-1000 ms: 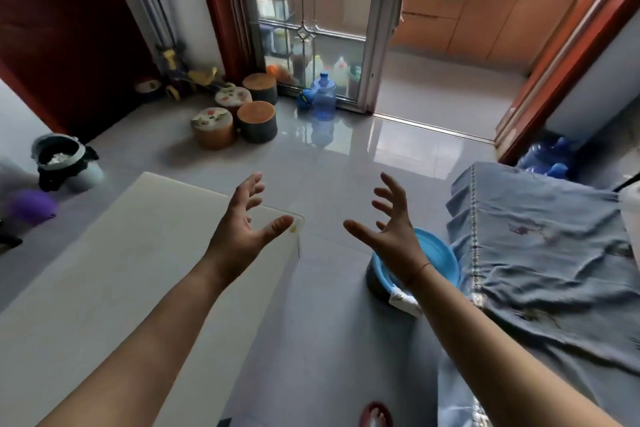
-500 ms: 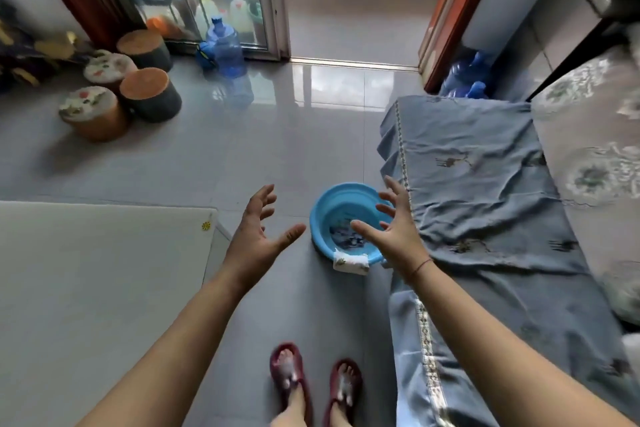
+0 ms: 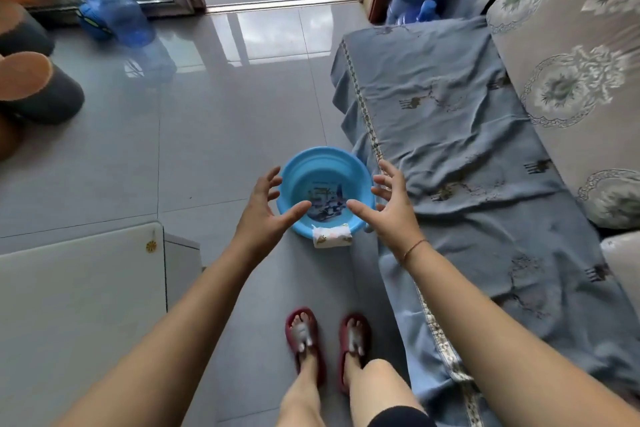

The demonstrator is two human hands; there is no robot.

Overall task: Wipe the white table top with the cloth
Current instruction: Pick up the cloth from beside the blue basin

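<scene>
A small white patterned cloth (image 3: 331, 235) hangs folded over the near rim of a blue plastic basin (image 3: 294, 170) standing on the grey tiled floor. The white table top (image 3: 79, 305) fills the lower left, its corner close to the basin's left. My left hand (image 3: 265, 210) hovers at the basin's left rim, fingers spread and holding nothing. Over the right rim my right hand (image 3: 391, 204) is likewise spread and holds nothing. Neither hand touches the cloth.
A sofa under a blue-grey cover (image 3: 467, 156) runs along the right, right next to the basin. My feet in red slippers (image 3: 325, 343) stand just behind the basin. A blue water jug (image 3: 114, 7) and round stools (image 3: 38, 90) sit at the far left.
My view has tilted down and swung right, bringing the basin to the centre. Both hands have drawn together to either side of the basin, still holding nothing.
</scene>
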